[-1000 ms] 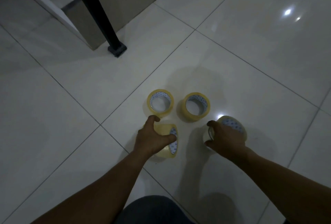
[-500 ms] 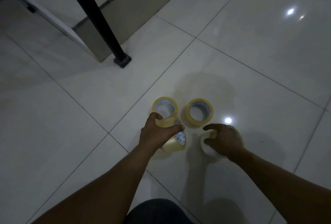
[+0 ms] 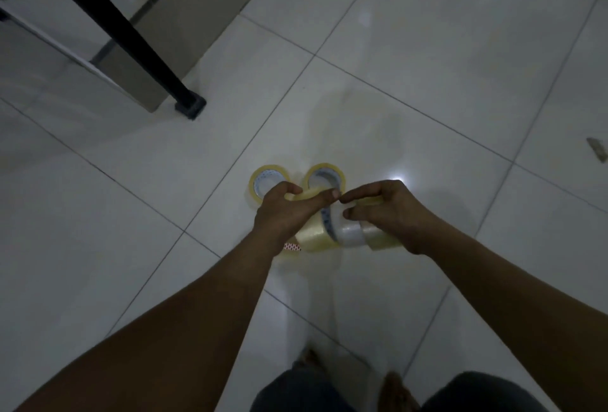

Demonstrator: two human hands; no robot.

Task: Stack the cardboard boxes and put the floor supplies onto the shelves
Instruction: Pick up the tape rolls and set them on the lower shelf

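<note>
Over on the far left, a black shelf leg [image 3: 131,36] is slanting down to its square foot on the white tiled floor [image 3: 98,214], and a beige panel [image 3: 171,26] is sitting just behind it. Moving right, two yellowish tape rolls are lying flat on the tiles, side by side: the first floor roll [image 3: 263,178] is peeking out past the knuckles, and the second floor roll [image 3: 325,173] is lying just to its right, its near edge hidden by fingers.

Now the left hand [image 3: 286,211]: it is curling over the top of the amber roll [image 3: 312,235], thumb stretching out to the right and fingers wrapping the far side, a firm hold. A red-and-white label scrap [image 3: 292,247] is showing under that wrist. The amber roll is pressing edge-on against the pale roll [image 3: 348,230], and the right hand [image 3: 391,211] is clamping that one from the right, fingers bending round it, forefinger nearly meeting the other thumb. Both held rolls are sitting nearer the person than the floor pair; I cannot tell whether they are clear of the tiles.

Far right, a small grey scrap [image 3: 597,153] is lying alone, well apart. At the near edge, bare feet [image 3: 394,392] are showing between dark trouser knees.
</note>
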